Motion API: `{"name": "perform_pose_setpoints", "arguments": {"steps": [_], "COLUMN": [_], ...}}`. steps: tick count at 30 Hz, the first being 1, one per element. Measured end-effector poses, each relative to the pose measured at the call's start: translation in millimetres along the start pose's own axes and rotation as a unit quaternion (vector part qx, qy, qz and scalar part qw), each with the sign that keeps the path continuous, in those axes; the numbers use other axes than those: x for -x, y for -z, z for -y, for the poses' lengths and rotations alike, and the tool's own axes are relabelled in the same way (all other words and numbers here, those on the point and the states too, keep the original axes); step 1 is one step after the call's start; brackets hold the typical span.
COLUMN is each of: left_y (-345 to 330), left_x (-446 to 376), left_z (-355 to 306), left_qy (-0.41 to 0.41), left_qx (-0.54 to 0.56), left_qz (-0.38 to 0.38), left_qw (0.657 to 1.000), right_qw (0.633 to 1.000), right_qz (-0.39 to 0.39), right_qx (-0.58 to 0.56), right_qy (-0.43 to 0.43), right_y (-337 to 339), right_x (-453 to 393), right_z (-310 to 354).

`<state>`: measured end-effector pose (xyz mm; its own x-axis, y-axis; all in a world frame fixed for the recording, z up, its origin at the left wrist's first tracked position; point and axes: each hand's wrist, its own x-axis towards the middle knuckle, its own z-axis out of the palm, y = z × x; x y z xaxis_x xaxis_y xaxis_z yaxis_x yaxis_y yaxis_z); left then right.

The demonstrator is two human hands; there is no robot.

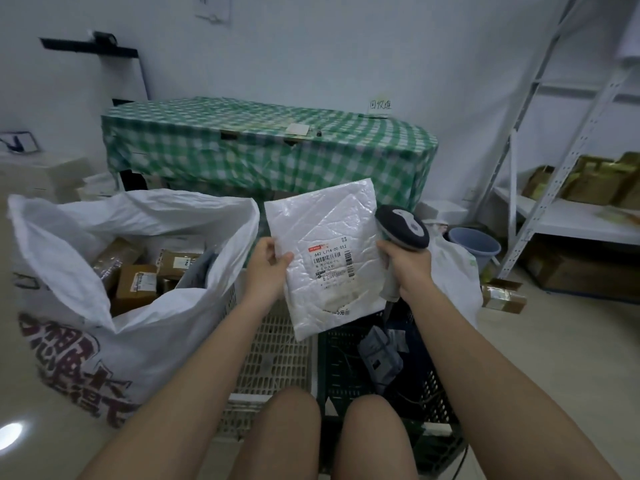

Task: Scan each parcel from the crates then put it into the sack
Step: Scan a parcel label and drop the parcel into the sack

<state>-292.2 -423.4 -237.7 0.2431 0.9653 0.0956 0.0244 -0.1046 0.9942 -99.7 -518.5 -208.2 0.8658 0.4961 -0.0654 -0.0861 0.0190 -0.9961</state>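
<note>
A flat white labelled parcel (pixel 325 251) is upright above two crates (pixel 277 355), beside the open white sack (pixel 104 271) holding brown boxes.

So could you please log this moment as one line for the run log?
left hand: holds white parcel, label up | right hand: grips scanner beside label | sack: open, boxes inside

One head-worn wide-angle view looks forward and down, close over the person's knees and forearms, toward the bench (pixel 263 147) against the far wall at upper centre.
</note>
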Motion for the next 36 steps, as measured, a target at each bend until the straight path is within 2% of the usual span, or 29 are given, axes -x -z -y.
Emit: {"name": "perform_pose_setpoints", "arguments": {"steps": [4,7,13,22,36], "left_y": [1.5,4.1,3.8,5.4,13.2], "left_x": [-17.2,-32.8,-51.3,-60.9,-56.0], "left_z": [-16.2,-21.6,-34.1,-27.6,-37.7], "left_qy": [-0.052,-0.057,-0.046,-0.04,-0.048], "left_qx": [-0.023,-0.033,-0.015,-0.002,0.018], "left_qz": [0.014,0.003,-0.022,-0.032,-0.046], "left_qw": [0.998,0.998,0.999,0.999,0.998], "right_qw": [0.996,0.993,0.987,0.979,0.979], "right_qz": [0.007,0.07,0.122,0.143,0.172], "right_qx": [0.077,0.074,0.096,0.112,0.102], "right_qy": [0.042,0.056,0.051,0.091,0.046], "right_y": [9.4,14.3,5.2,-6.0,-5.0], "right_x": [4.4,18.5,38.6,64.5,61.2], "right_z": [2.9,0.5,-6.0,-8.5,-2.6]}}
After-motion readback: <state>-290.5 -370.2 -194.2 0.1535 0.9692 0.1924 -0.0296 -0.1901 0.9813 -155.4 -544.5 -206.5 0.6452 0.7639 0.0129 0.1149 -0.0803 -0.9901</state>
